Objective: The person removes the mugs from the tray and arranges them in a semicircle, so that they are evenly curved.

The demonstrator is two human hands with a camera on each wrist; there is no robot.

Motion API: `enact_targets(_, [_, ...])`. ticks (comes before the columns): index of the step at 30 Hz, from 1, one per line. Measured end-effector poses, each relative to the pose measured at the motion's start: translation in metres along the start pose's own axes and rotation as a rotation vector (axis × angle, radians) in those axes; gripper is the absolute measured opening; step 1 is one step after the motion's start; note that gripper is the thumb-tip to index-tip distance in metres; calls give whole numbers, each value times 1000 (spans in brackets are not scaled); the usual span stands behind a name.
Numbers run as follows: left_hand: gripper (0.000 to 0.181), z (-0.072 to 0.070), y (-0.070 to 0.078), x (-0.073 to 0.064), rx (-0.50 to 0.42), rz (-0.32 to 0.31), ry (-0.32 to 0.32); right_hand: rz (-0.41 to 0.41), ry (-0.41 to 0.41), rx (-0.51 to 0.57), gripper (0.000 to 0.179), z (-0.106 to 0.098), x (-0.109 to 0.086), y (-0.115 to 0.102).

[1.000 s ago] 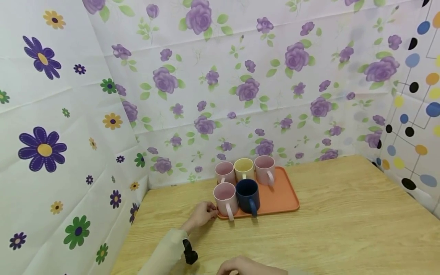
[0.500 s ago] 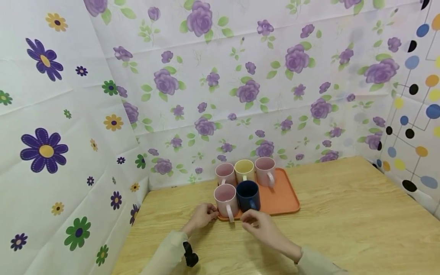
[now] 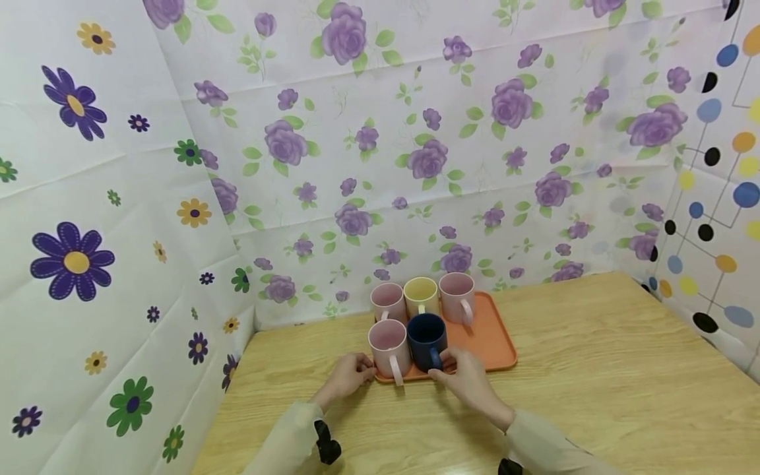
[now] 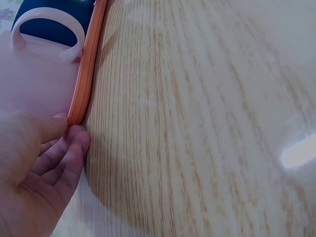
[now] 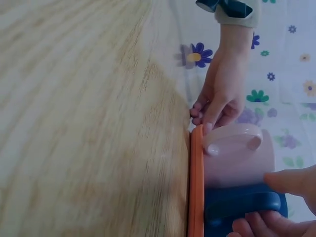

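On an orange tray (image 3: 483, 340) stand several upright mugs: a dark blue one (image 3: 425, 340), a yellow one (image 3: 421, 293) and three pink ones, the nearest pink mug (image 3: 388, 349) at the front left corner. My left hand (image 3: 347, 377) pinches that corner of the tray, thumb over the rim and fingers along its outside in the left wrist view. My right hand (image 3: 469, 379) is at the blue mug's handle (image 5: 244, 205). Its fingers (image 5: 266, 219) touch one side of the handle, and the thumb (image 5: 289, 180) lies on the other side, spread a little apart from it.
A wooden table (image 3: 594, 396) carries the tray, with table surface to its right and in front. Behind stands a cloth (image 3: 356, 165) printed with purple roses. Other patterned cloths close off the left and right sides.
My right hand has come in from the bottom edge, moving up to the blue mug's handle. The left hand stays at the tray's corner, and the mugs have not moved.
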State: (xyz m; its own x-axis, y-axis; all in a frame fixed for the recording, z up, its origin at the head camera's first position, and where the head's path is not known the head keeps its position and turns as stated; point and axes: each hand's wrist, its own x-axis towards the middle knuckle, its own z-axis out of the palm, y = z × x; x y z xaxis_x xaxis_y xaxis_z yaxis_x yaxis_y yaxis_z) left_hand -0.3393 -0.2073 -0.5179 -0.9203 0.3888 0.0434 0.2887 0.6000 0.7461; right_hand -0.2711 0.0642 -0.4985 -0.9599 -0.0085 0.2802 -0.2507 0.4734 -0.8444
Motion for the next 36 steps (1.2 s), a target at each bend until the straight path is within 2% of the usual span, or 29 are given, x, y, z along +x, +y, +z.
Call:
enact_targets(6, [10, 1, 0, -1, -13, 21, 6, -5, -10, -19, 13, 0, 3, 3])
enact_targets(14, [12, 2, -2, -1, -15, 23, -13, 54, 32, -35, 12, -5, 1, 12])
enact_targets(24, [12, 0, -4, 0, -19, 24, 17, 26, 73, 0, 11, -15, 2, 22])
enact_targets(30, [13, 0, -3, -1, -18, 37, 33, -6, 79, -10, 9, -29, 3, 16])
enact_targets(36, [11, 3, -7, -2, -28, 18, 29, -119, 68, -22, 10, -47, 6, 4])
